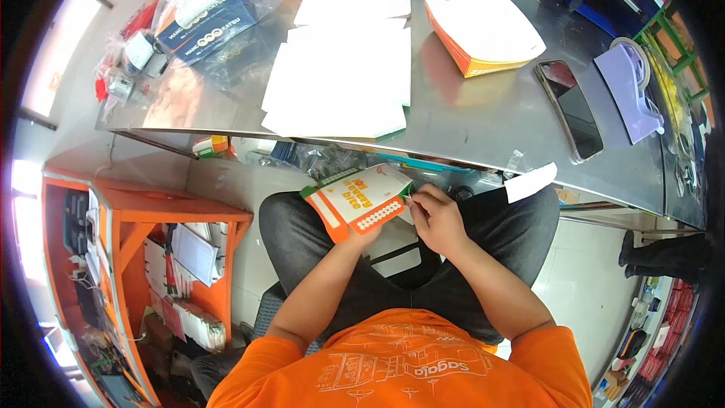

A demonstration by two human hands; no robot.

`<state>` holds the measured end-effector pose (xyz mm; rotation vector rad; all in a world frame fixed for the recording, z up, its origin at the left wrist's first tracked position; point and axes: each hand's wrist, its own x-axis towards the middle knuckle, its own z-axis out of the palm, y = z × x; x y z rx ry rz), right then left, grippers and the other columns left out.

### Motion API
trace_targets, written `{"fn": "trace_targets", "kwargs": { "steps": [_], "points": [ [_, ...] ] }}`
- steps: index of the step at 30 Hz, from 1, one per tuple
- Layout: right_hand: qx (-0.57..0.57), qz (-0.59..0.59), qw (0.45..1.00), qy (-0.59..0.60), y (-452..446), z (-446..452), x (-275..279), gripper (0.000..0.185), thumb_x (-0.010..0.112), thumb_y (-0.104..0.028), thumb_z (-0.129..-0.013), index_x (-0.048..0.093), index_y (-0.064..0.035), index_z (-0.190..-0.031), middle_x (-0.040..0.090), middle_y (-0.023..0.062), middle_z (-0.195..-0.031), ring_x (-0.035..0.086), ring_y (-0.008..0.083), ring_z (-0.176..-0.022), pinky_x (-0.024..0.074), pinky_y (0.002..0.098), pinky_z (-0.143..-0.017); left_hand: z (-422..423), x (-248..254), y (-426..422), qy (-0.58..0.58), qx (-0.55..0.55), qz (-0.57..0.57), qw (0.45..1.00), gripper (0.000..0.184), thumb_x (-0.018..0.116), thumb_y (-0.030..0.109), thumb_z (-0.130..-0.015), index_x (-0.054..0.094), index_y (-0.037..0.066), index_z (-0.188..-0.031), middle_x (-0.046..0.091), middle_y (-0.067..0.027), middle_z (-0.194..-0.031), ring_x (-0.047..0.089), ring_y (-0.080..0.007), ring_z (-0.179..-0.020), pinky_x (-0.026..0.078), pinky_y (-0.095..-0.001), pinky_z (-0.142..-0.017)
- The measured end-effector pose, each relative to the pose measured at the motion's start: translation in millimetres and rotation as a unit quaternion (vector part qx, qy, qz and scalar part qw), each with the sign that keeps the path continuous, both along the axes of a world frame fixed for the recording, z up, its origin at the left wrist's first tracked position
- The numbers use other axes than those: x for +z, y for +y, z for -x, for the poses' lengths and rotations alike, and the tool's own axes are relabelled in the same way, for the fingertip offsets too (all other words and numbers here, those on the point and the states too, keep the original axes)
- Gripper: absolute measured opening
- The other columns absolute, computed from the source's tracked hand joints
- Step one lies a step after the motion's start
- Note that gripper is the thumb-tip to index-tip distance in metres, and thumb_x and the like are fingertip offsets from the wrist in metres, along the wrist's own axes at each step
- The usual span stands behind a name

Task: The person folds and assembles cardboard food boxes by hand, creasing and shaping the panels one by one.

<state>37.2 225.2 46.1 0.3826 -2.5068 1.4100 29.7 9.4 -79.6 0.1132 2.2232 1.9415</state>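
A small printed cardboard box (356, 195), orange, white and green with yellow lettering, is held above my lap. My left hand (364, 239) grips it from below, its fingers mostly hidden under the box. At the box's right end, my right hand (438, 217) has thumb and fingertips pinched together on the edge; the exact part between them is hard to make out. A white strip (531, 183) lies over my right knee. On the table in front rests a stack of flat white carton blanks (340, 68), plain side up.
The metal table (461, 117) carries folded food boxes (483, 34), a phone (570, 109), a purple tape dispenser (628, 91) and a plastic-wrapped dark blue box (208, 26). An orange shelf (170, 204) with papers stands left. Another person's dark-clothed legs (668, 257) show at right.
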Motion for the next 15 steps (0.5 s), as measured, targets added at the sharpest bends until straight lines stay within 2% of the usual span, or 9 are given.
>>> {"fn": "trace_targets", "kwargs": {
  "steps": [3,4,6,7,9,10,13,14,15],
  "points": [
    [-0.003,0.032,0.999,-0.037,2,-1,-4,0.006,0.074,-0.002,-0.09,0.072,0.0024,-0.094,0.07,0.0125,-0.09,0.072,0.0286,-0.071,0.0571,0.0362,-0.065,-3,-19,-6,-0.068,-0.041,-0.344,0.936,0.065,0.058,0.035,-0.11,0.033,0.009,-0.164,0.046,-0.0146,-0.162,0.051,-0.0294,-0.145,0.047,-0.0469,-0.118],
    [-0.005,0.058,0.996,-0.069,4,-3,-4,0.005,0.073,0.001,-0.091,0.072,0.0034,-0.095,0.071,0.0126,-0.09,0.073,0.027,-0.072,0.0571,0.035,-0.065,-4,-10,-1,0.002,-0.057,-0.196,0.979,0.066,0.054,0.04,-0.111,0.031,0.009,-0.164,0.045,-0.0151,-0.163,0.05,-0.0305,-0.146,0.045,-0.048,-0.12],
    [-0.005,0.076,0.992,-0.1,5,-4,-3,0.006,0.073,0.004,-0.091,0.073,0.0045,-0.097,0.072,0.0127,-0.091,0.074,0.0252,-0.073,0.0576,0.0337,-0.065,-4,15,3,0.045,-0.087,-0.131,0.986,0.067,0.047,0.047,-0.113,0.029,0.01,-0.166,0.042,-0.0161,-0.165,0.047,-0.0325,-0.149,0.043,-0.0497,-0.122],
    [-0.001,0.07,0.993,-0.1,6,-3,-1,0.007,0.073,0.004,-0.091,0.073,0.0046,-0.098,0.072,0.0128,-0.091,0.074,0.0249,-0.074,0.0582,0.0336,-0.066,-1,29,2,0.019,-0.102,-0.219,0.97,0.068,0.043,0.05,-0.113,0.028,0.011,-0.166,0.041,-0.0165,-0.166,0.045,-0.0333,-0.15,0.041,-0.0502,-0.123],
    [0.005,0.05,0.996,-0.074,7,-2,1,0.007,0.073,0.003,-0.09,0.073,0.004,-0.097,0.073,0.0128,-0.092,0.075,0.0256,-0.074,0.0585,0.0343,-0.066,4,30,1,-0.076,-0.145,-0.501,0.85,0.07,0.036,0.055,-0.113,0.025,0.011,-0.168,0.035,-0.0173,-0.17,0.04,-0.0358,-0.154,0.037,-0.0531,-0.125],
    [0.008,0.038,0.998,-0.05,6,-1,0,0.007,0.073,0.003,-0.09,0.073,0.0034,-0.096,0.073,0.0128,-0.092,0.074,0.0265,-0.074,0.0583,0.0352,-0.065,6,18,-1,-0.142,-0.166,-0.67,0.71,0.072,0.032,0.056,-0.113,0.024,0.011,-0.169,0.031,-0.0177,-0.172,0.036,-0.0374,-0.156,0.034,-0.0554,-0.127],
    [0.026,0.016,0.999,-0.011,5,0,-3,0.008,0.073,0.002,-0.09,0.073,0.0029,-0.098,0.073,0.0132,-0.094,0.075,0.0266,-0.074,0.059,0.0358,-0.066,5,-8,-7,-0.236,-0.158,-0.835,0.471,0.079,0.027,0.064,-0.111,0.022,0.012,-0.17,0.024,-0.018,-0.176,0.03,-0.0402,-0.159,0.028,-0.0586,-0.129],
    [0.034,0.011,0.999,-0.003,6,0,-3,0.008,0.073,0.002,-0.091,0.073,0.003,-0.099,0.073,0.0134,-0.095,0.076,0.0262,-0.075,0.0594,0.0356,-0.067,6,-10,-7,-0.233,-0.156,-0.831,0.48,0.079,0.029,0.064,-0.111,0.023,0.012,-0.17,0.025,-0.0181,-0.175,0.03,-0.0396,-0.159,0.028,-0.0577,-0.129],
    [0.045,0.03,0.998,-0.02,7,0,-4,0.01,0.073,0.002,-0.091,0.073,0.003,-0.101,0.073,0.0135,-0.096,0.076,0.0266,-0.075,0.0598,0.0355,-0.068,3,-12,-9,-0.161,-0.129,-0.716,0.667,0.073,0.041,0.055,-0.109,0.03,0.011,-0.166,0.034,-0.017,-0.169,0.037,-0.0354,-0.154,0.033,-0.0537,-0.125]
  ]
}}
